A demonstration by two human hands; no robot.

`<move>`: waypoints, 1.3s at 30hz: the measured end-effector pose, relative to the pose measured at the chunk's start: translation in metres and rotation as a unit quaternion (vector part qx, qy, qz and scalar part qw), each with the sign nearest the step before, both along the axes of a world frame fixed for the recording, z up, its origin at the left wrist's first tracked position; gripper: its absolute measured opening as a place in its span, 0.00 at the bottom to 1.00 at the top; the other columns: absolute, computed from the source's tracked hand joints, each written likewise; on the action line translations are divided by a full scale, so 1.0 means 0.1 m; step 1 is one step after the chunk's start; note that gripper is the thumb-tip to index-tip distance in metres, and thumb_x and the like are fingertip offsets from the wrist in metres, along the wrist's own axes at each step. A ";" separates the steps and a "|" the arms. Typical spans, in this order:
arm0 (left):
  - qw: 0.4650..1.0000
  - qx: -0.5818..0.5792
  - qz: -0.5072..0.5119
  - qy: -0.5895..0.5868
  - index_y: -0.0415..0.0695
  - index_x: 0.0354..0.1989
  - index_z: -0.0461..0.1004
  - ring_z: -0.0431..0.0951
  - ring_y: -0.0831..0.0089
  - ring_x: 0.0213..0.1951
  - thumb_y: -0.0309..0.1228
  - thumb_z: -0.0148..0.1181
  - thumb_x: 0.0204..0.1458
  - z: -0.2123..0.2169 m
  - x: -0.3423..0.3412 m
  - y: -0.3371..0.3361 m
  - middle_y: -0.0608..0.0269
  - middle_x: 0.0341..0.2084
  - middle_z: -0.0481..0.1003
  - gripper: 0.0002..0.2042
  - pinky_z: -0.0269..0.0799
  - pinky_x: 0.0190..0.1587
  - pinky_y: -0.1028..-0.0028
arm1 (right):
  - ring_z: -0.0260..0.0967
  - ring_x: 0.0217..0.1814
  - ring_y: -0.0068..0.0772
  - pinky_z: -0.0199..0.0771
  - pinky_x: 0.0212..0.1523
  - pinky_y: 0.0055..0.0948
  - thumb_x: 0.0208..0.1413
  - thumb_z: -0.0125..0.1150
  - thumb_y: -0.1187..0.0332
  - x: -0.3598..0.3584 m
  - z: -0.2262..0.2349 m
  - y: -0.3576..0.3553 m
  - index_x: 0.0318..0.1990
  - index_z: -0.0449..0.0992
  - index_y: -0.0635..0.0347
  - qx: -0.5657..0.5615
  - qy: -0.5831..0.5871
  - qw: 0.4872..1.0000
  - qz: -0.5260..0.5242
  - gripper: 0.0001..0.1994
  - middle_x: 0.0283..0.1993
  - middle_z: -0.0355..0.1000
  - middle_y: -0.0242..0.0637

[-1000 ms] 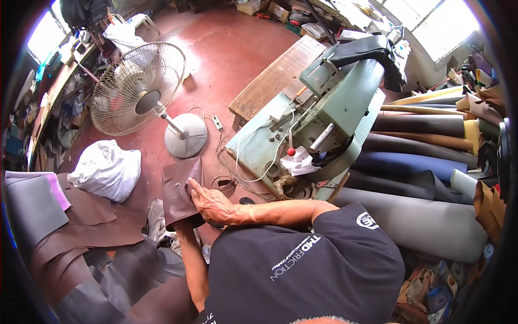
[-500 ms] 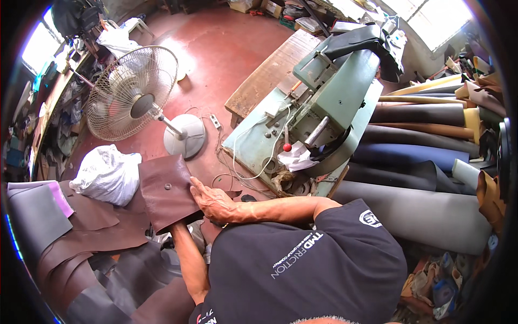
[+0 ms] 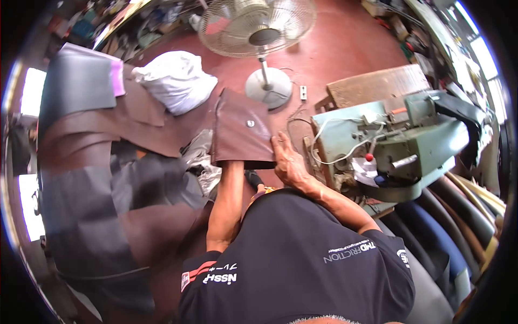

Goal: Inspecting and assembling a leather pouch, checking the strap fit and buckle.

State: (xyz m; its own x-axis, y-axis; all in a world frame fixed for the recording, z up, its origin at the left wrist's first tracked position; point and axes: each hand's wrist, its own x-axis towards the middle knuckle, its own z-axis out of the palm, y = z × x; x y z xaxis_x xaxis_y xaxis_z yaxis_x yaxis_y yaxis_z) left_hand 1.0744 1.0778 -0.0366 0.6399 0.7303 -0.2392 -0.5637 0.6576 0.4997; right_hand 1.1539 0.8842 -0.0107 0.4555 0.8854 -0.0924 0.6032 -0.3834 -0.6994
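Observation:
A dark brown leather bag (image 3: 237, 137) is held up in front of me, with a round metal snap (image 3: 250, 123) on its face. Its open end is turned toward me. My left forearm (image 3: 231, 189) reaches into that opening, so the left hand is hidden inside and its fingers do not show. At the bag's right edge is my right hand (image 3: 290, 163), its fingers closed along the side near the opening. The thumb is mostly out of sight.
Brown and black leather sheets (image 3: 145, 183) spread on my left, beside a white sack (image 3: 178, 81). A pedestal fan (image 3: 264, 38) stands ahead. To the right is a green machine (image 3: 426, 143) with a red-knobbed lever; rolls of material (image 3: 442, 232) lie beyond it.
My view has swung left, so the fan and machine sit farther right. The bag is now more upright. My left arm stays inside it and my right hand stays at its right edge.

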 end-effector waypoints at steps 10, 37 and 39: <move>1.000 -0.012 -0.010 -0.018 0.35 0.61 0.61 0.65 0.62 0.60 0.28 0.54 0.51 0.01 -0.12 -0.02 0.53 0.57 0.67 0.27 0.58 0.64 0.64 | 0.61 0.60 0.66 0.67 0.57 0.48 0.43 0.47 0.81 -0.06 0.01 0.06 0.64 0.56 0.69 -0.016 0.001 1.000 0.023 0.34 0.68 0.46 0.64; 0.993 0.007 -0.115 0.027 0.35 0.60 0.62 0.65 0.62 0.60 0.28 0.53 0.48 -0.13 0.15 -0.43 0.52 0.57 0.67 0.28 0.58 0.64 0.64 | 0.66 0.55 0.65 0.71 0.51 0.48 0.45 0.49 0.76 0.05 -0.20 -0.04 0.61 0.58 0.71 -0.058 -0.029 0.998 0.026 0.30 0.68 0.48 0.63; 0.989 0.014 -0.132 0.058 0.35 0.60 0.62 0.65 0.61 0.60 0.28 0.53 0.48 -0.20 0.06 -0.54 0.52 0.57 0.67 0.28 0.58 0.64 0.64 | 0.65 0.56 0.66 0.70 0.53 0.47 0.45 0.50 0.76 0.07 -0.13 0.00 0.62 0.58 0.71 -0.070 -0.011 0.997 0.014 0.31 0.68 0.48 0.64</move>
State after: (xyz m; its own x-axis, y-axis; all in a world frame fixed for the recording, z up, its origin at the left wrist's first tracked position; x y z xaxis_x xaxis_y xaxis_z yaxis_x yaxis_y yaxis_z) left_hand 1.0805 1.0237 -0.0570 0.7784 0.5493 -0.3039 -0.3122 0.7587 0.5718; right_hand 1.1613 0.8843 -0.0238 0.4347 0.8768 -0.2056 0.6299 -0.4592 -0.6264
